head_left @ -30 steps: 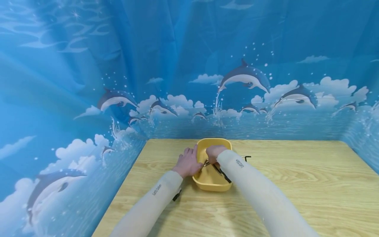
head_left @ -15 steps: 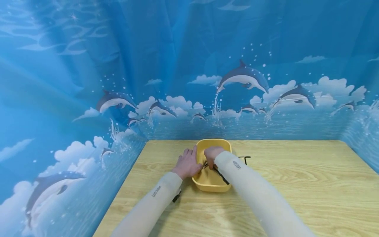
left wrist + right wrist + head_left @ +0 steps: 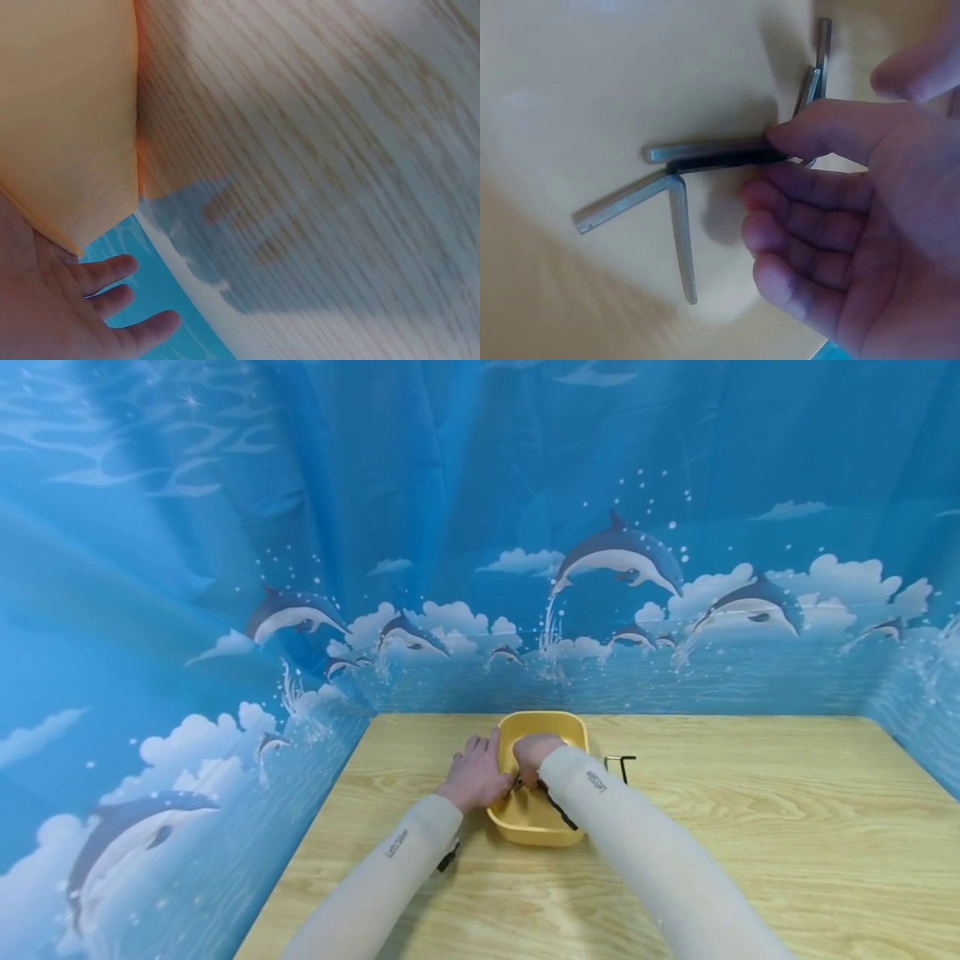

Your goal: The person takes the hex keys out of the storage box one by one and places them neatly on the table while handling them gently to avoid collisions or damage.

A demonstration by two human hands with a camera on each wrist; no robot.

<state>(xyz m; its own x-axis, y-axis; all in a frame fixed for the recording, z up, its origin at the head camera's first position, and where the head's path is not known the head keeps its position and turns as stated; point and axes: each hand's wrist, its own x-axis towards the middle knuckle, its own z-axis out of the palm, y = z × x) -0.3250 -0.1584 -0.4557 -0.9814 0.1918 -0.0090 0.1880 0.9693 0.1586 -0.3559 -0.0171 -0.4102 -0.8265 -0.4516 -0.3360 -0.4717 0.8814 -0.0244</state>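
A yellow plastic basin (image 3: 536,837) stands at the middle of the table's far part. My left hand (image 3: 476,775) lies against its left side, thumb inside the rim and fingers spread outside the wall. In the left wrist view those fingers (image 3: 105,276) extend loosely past the basin wall (image 3: 67,112). My right hand (image 3: 534,755) reaches into the basin, pinching a hex key with a black middle (image 3: 724,160) between thumb and index finger. Beside that key lies a bare silver hex key (image 3: 681,240). More silver rods (image 3: 823,56) show behind the right hand, partly hidden.
A bent crank-shaped rod (image 3: 621,762) with a black end lies on the wooden table (image 3: 750,818) just right of the basin. A blue dolphin-print curtain (image 3: 480,527) hangs behind and to the left of the table.
My right hand has shifted slightly left inside the basin, the rods at it moving a little. The left hand and basin stay in place.
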